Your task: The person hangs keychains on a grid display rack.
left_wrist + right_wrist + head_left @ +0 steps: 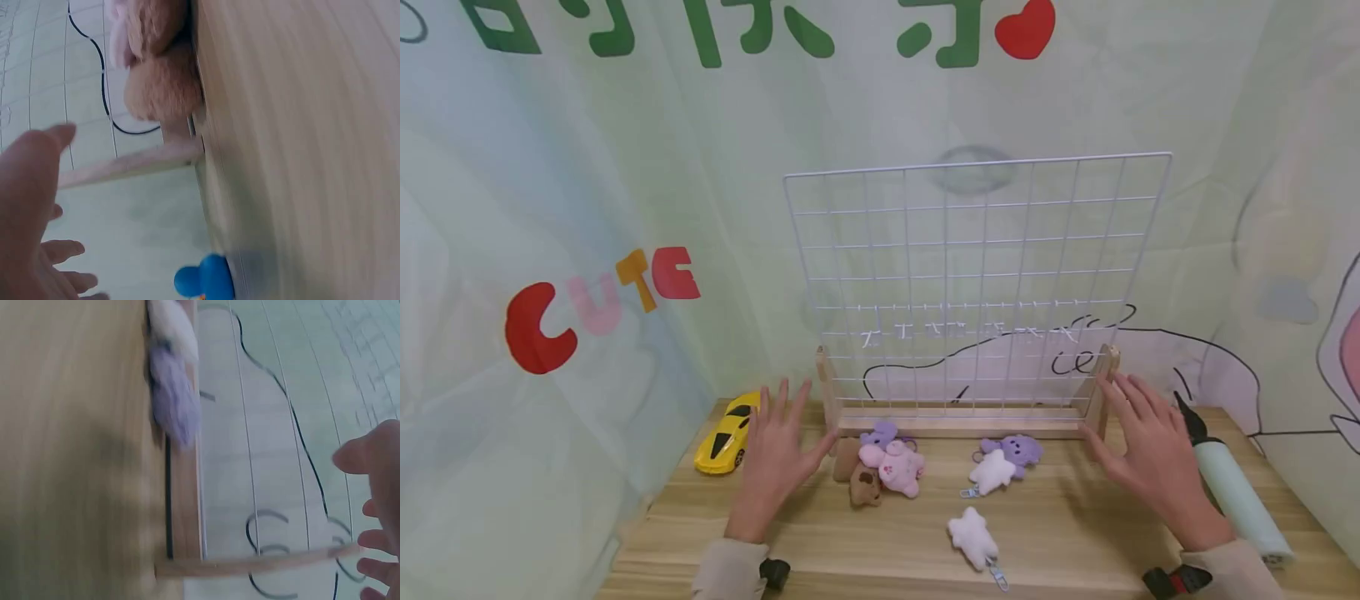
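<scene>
A white wire grid rack (985, 242) stands upright in a wooden base (962, 422), with a row of small white hooks (955, 325) across it. My left hand (778, 458) is beside the base's left post (827, 379), fingers spread. At the right post (1101, 387), my right hand (1153, 454) spreads its fingers too. Neither hand holds anything. Before the base's left half lie brown plush toys (865, 485), a pink plush toy (897, 468) and a purple one (880, 433). Farther right are a purple plush bear (1018, 452) and two white star plush keychains (992, 472).
A yellow toy car (724, 439) sits left of my left hand. A pale green cylinder with a black top (1243, 500) lies beyond my right hand. The left wrist view shows a rounded blue thing (212, 278) on the table. A printed cloth (625, 167) hangs behind.
</scene>
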{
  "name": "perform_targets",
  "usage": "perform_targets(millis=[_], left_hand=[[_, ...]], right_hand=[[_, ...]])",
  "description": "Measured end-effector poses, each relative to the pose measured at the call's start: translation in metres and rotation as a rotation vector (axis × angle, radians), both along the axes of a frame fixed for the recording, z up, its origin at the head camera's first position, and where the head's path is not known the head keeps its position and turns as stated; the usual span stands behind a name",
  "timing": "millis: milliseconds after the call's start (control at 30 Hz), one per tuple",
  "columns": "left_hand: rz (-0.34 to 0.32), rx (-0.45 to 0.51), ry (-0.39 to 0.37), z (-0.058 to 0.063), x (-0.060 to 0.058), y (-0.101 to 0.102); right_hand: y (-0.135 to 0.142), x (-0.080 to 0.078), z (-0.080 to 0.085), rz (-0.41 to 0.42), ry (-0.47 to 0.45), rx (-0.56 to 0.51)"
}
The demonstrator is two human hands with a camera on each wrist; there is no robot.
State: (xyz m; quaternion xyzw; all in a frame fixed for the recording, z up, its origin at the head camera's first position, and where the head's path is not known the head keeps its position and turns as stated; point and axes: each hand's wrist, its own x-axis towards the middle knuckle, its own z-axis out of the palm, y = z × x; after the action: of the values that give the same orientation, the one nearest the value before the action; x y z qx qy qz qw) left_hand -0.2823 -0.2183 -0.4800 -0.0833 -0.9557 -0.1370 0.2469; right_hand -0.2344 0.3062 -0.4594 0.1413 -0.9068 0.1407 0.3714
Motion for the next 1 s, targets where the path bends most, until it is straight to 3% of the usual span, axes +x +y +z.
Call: perform_targets(millis=[133,200,367,467,567,700,1000], left_hand=[[-0.063,0.166,0.009,-0.001,-0.006,0.015],[-0.081,0.251,0.002,-0.002,-0.011,0.022],[-0.054,0.353,0.007,-0.004,-0.021,0.034],[-0.033,0.367,0.01,-0.006,-0.023,0.037],[-0.046,0.393,-0.003,-0.007,-0.024,0.037],[-0.062,0.444,-0.04,-0.007,-0.023,0.037],[-0.045,0.436,-0.053,-0.009,-0.023,0.041]], right_hand=[[-0.029,0.009,-0.005,0.168,0.047,-0.001],[-0.043,0.014,-0.011,0.31,-0.004,0.001],[-0.073,0.026,-0.032,0.769,-0.345,-0.028],[-0.082,0.031,-0.043,0.938,-0.518,-0.004],[-0.086,0.035,-0.048,0.995,-0.603,0.042],[-0.088,0.038,-0.049,0.976,-0.666,0.084],[-0.1,0.042,-0.048,0.904,-0.637,0.112]])
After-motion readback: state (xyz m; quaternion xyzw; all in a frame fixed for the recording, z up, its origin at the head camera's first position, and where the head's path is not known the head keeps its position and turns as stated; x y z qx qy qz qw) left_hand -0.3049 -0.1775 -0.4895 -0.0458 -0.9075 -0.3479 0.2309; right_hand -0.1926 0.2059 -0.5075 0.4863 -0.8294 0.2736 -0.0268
